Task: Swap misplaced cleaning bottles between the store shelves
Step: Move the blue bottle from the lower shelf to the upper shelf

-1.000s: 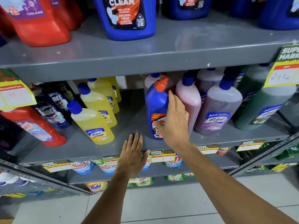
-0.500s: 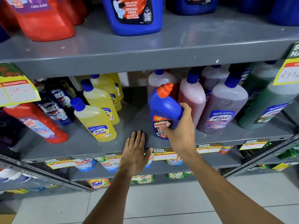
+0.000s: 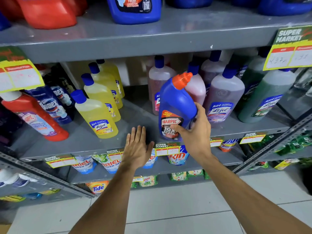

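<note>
My right hand (image 3: 194, 132) grips a blue Harpic bottle (image 3: 175, 105) with an orange cap, holding it by its lower right side, tilted, at the front of the middle shelf (image 3: 101, 146). It stands among pink and purple Lizol bottles (image 3: 224, 97). My left hand (image 3: 137, 146) lies flat and open on the shelf's front edge, just left of the blue bottle, holding nothing. Yellow Lizol bottles (image 3: 98, 115) stand in a row further left.
A red Harpic bottle (image 3: 37, 119) and dark Domex bottles (image 3: 54, 107) stand at the left. Green Lizol bottles (image 3: 265, 98) are at the right. Big blue (image 3: 135, 9) and red jugs (image 3: 47, 12) sit on the upper shelf. Detergent pouches fill the shelves below. Price tags hang from shelf edges.
My right hand went from reaching over the blue Harpic bottle to gripping its side and tilting it toward me. My left hand stayed on the shelf edge.
</note>
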Tool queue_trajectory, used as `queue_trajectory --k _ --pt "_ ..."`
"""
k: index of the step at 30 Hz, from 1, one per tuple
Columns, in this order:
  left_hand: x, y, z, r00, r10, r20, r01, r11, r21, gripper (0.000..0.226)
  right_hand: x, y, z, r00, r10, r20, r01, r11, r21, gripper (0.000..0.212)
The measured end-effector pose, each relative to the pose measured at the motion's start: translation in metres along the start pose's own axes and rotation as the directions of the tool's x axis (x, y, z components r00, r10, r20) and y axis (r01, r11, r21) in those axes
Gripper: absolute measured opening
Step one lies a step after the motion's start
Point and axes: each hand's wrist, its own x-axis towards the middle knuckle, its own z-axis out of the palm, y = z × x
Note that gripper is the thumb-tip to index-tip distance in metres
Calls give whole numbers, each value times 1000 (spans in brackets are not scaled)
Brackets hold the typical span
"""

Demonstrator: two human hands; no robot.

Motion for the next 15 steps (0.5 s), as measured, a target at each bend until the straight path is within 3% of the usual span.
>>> queue_trajectory --k 10,15 --pt "-50 75 -93 931 19 -365 -22 1000 -2 70 -24 -90 -73 986 -168 -12 168 982 83 87" --pt "-50 118 -167 799 35 -600 -20 999 31 69 -1 -165 -113 958 -285 -41 288 942 171 85"
